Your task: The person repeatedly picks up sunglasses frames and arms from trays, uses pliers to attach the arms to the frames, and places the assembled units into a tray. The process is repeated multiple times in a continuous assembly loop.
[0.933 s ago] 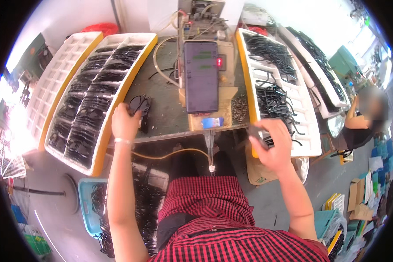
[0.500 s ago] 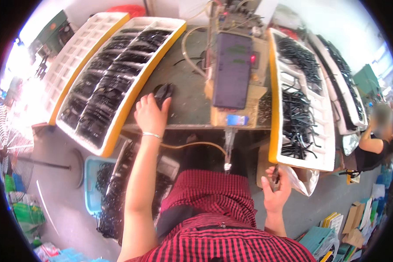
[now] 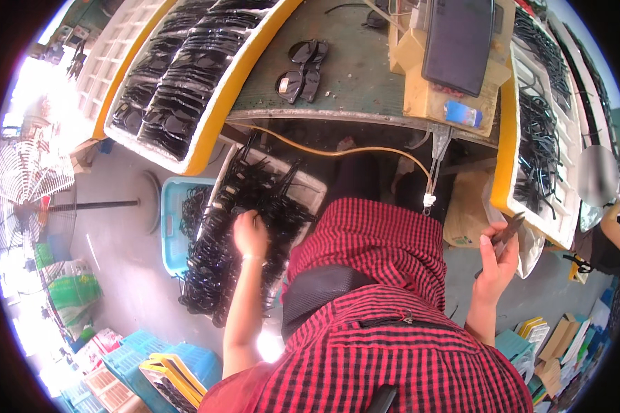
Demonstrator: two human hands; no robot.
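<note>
open floor left of the heaped black plastic frames (image 3: 244, 227); hemmed in above by the green worktable edge (image 3: 337, 117), yellow-rimmed tray (image 3: 207, 131).

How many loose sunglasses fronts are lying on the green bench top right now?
2: both dark sunglasses fronts lie side by side on the green bench top, one toward the left tray, the other just right of it. More may sit beyond the picture's upper edge.

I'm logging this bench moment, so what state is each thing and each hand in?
left hand: down in the pile of black parts, grasp hidden
right hand: shut on a thin dark part
sunglasses: folded, lying on the bench
white tray: full of dark pieces
</note>
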